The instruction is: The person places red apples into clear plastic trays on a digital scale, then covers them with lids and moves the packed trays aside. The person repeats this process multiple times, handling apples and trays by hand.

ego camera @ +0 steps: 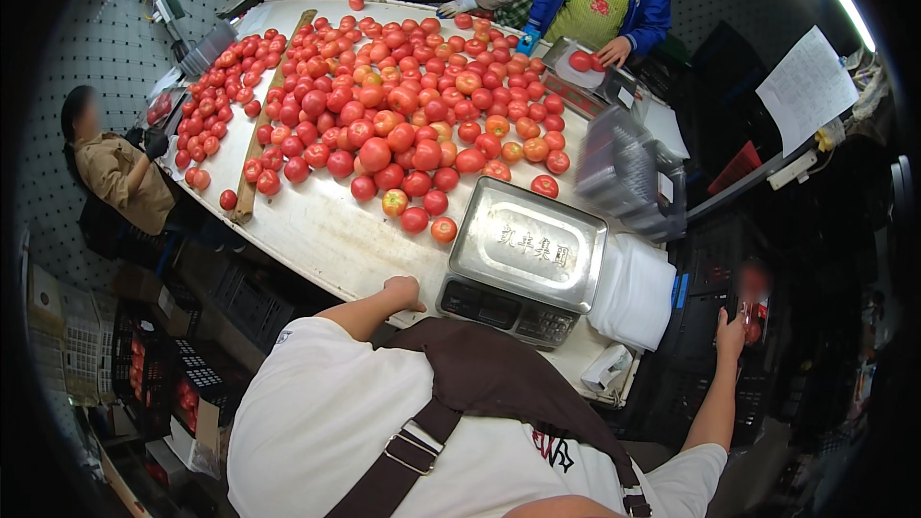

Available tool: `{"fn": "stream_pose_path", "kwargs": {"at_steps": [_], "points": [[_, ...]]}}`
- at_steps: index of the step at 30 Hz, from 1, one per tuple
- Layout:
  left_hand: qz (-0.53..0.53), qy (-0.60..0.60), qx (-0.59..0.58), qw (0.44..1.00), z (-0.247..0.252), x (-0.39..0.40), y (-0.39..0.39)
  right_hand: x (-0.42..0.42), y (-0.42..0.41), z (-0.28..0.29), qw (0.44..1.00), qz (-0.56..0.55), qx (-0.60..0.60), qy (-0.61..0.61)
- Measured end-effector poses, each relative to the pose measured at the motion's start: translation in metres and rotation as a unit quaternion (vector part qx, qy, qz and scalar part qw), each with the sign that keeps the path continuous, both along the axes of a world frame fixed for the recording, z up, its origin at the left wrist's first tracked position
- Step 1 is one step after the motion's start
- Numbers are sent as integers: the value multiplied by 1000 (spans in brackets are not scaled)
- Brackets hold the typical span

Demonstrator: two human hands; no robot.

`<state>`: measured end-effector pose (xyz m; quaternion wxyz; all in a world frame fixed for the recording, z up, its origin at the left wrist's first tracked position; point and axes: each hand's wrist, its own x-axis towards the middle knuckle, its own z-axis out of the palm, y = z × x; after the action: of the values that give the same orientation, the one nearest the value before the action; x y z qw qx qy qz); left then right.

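My left hand (pixel 404 293) rests on the near edge of the white table (pixel 309 230), left of the scale; its fingers are mostly hidden, and nothing shows in it. A digital weighing scale (pixel 529 244) with a bare steel pan stands in front of me. Far out to the right, my right hand (pixel 729 332) grips a clear plastic pack of tomatoes (pixel 752 322) over dark crates. Part of that pack is blurred. Loose tomatoes (pixel 388 108) lie piled across the table beyond the scale.
White foam sheets (pixel 633 291) and stacked clear plastic trays (pixel 626 165) sit right of the scale. A wooden strip (pixel 270 122) divides the tomatoes. One co-worker (pixel 119 165) sits left; two more (pixel 597 0) stand opposite, beside a second scale (pixel 575 83). Crates (pixel 191 378) stand lower left.
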<state>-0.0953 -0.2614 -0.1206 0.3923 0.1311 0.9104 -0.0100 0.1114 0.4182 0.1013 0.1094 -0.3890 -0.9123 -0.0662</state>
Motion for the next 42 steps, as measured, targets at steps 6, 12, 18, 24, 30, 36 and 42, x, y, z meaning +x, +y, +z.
{"fn": "stream_pose_path", "kwargs": {"at_steps": [6, 12, 18, 24, 30, 36, 42], "points": [[3, -5, -3, 1000, -2, -1, 0, -2, -1, 3, 1000, 1, -10, -9], [7, -1, -2, 1000, -2, 0, 0, 0, 3, 1, 999, -11, -30, -13], [8, -8, 0, 1000, -2, -1, -1, -1, 2, 2, 1000, -10, -26, -12], [-3, -18, -4, 1000, 6, -3, 2, 2, 5, 1, 1000, -5, -17, -10], [-23, -1, 7, 1000, -5, 0, -3, -2, 3, 2, 998, -18, -62, -6], [-6, 0, 7, 1000, -3, -1, -1, -5, 3, 7, 993, -52, -99, -35], [-2, -6, 4, 1000, -4, -1, 0, -2, 5, 3, 999, -11, -42, -17]]}}
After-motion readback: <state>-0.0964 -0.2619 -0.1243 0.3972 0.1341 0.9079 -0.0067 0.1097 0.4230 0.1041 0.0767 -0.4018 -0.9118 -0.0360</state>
